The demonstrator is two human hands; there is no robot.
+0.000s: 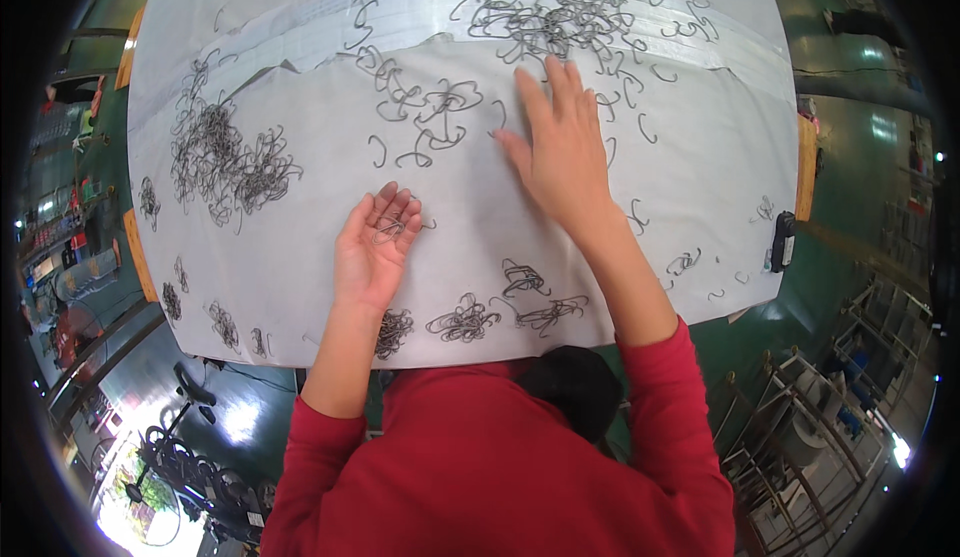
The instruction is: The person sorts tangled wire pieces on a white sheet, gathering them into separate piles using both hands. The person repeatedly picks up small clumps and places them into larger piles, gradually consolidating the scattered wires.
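Note:
Palm up, my left hand curls its fingers around a few thin bent-wire hooks. My right hand is stretched out palm down, fingers apart, its tips at the near fringe of a big tangled pile of dark S-shaped wire hooks. I see nothing held in it; what lies under the palm is hidden. Between the two hands and farther off lies a loose scatter of hooks. Left of my left hand is a dense heap of hooks. Small bunches sit along the near edge.
A pale sheet covers the table, with a shiny clear tape strip across its far part. A small black object lies at the right edge. More small hook bunches are at the near left. A bicycle stands on the floor behind left.

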